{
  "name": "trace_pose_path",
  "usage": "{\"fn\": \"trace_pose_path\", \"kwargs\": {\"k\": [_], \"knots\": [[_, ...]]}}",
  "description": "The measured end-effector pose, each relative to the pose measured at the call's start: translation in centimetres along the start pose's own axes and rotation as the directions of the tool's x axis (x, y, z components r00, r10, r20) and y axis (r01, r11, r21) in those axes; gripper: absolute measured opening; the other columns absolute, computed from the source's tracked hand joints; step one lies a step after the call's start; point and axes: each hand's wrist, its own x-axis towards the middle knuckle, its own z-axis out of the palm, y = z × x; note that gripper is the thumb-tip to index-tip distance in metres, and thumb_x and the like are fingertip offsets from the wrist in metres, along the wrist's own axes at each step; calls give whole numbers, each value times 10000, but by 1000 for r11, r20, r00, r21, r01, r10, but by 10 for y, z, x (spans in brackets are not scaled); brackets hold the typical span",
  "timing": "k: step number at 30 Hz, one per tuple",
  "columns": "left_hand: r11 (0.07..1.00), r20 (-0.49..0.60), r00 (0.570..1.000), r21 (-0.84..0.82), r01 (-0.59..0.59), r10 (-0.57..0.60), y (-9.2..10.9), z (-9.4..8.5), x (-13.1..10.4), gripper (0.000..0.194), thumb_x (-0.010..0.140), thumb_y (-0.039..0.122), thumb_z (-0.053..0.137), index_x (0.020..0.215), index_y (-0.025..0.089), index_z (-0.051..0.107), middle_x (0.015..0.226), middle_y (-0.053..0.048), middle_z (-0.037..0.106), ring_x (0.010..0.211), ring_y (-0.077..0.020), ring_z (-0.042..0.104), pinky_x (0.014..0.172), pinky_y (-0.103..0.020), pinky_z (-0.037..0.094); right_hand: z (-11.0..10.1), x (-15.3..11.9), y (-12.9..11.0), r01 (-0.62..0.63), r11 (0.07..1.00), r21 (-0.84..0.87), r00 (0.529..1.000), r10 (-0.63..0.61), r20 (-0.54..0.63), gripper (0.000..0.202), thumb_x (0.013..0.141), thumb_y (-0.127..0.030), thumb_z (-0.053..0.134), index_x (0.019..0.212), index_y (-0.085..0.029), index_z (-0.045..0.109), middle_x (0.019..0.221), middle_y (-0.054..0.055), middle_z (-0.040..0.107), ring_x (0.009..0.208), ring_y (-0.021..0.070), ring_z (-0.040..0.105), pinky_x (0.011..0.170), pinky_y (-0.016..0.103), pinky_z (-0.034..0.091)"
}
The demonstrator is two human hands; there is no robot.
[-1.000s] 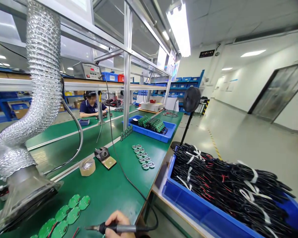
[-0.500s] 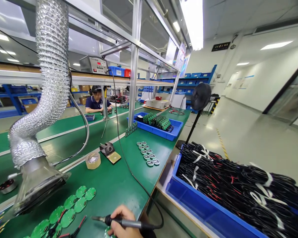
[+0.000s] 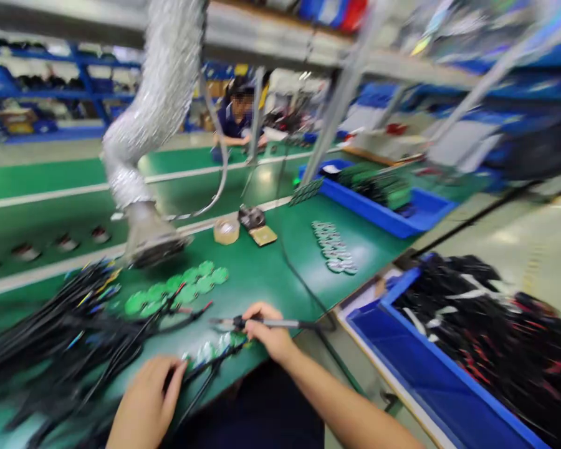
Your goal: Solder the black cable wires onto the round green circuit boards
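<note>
My right hand (image 3: 268, 330) is closed around a soldering iron (image 3: 280, 323), its tip pointing left above a strip of round green circuit boards (image 3: 208, 352). Low in the view, my left hand (image 3: 149, 393) has thumb and forefinger brought together at the left end of that strip. Blur hides what is pinched there. A black cable (image 3: 224, 357) lies along the boards, running from near those fingertips. Beyond my hands, a second strip of green circuit boards (image 3: 168, 287) lies on the green bench, with red-ended black leads across it.
Bundled black cables (image 3: 60, 324) cover the bench's left side. A fume duct (image 3: 154, 240) hangs above. Behind are a tape roll (image 3: 226, 231), an iron stand (image 3: 257, 224) and more boards (image 3: 334, 246). A blue bin (image 3: 383, 312) of cables stands right; a co-worker (image 3: 238, 118) sits opposite.
My view has swung left and down, blurring the picture. My left hand and the left cable bundles have come into sight. The soldering iron stays in my right hand.
</note>
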Motion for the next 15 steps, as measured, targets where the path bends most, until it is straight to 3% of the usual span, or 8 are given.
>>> {"fn": "trace_pose_path", "kwargs": {"k": [2,5,10,15], "knots": [[994,42,994,49,101,-103,8,-6,3,256,898,317,437,787,197,634,808,-61,648,792,-209,602,760,-340,507,-3,4,2,-55,998,11,996,54,69,227,609,-356,661,713,-178,568,516,-33,545,469,102,513,484,220,402],[983,129,977,95,158,-169,13,-10,14,236,904,268,454,792,171,638,805,-71,610,833,-210,555,798,-348,468,-4,14,10,-109,992,60,987,100,129,225,583,-359,650,688,-179,565,550,-29,565,453,91,488,447,213,384],[964,360,896,40,264,-261,13,-16,27,184,876,249,538,781,159,667,805,-55,598,820,-182,559,789,-297,446,-2,18,12,-97,994,58,979,85,183,187,591,-331,648,659,-169,585,525,-22,556,401,88,459,367,199,335],[941,451,829,89,326,-330,15,-19,36,198,854,238,562,709,152,666,759,-51,587,775,-179,561,728,-285,428,-6,18,12,-87,995,-39,961,94,259,201,620,-328,704,694,-153,639,540,5,602,423,105,510,390,203,390]]}}
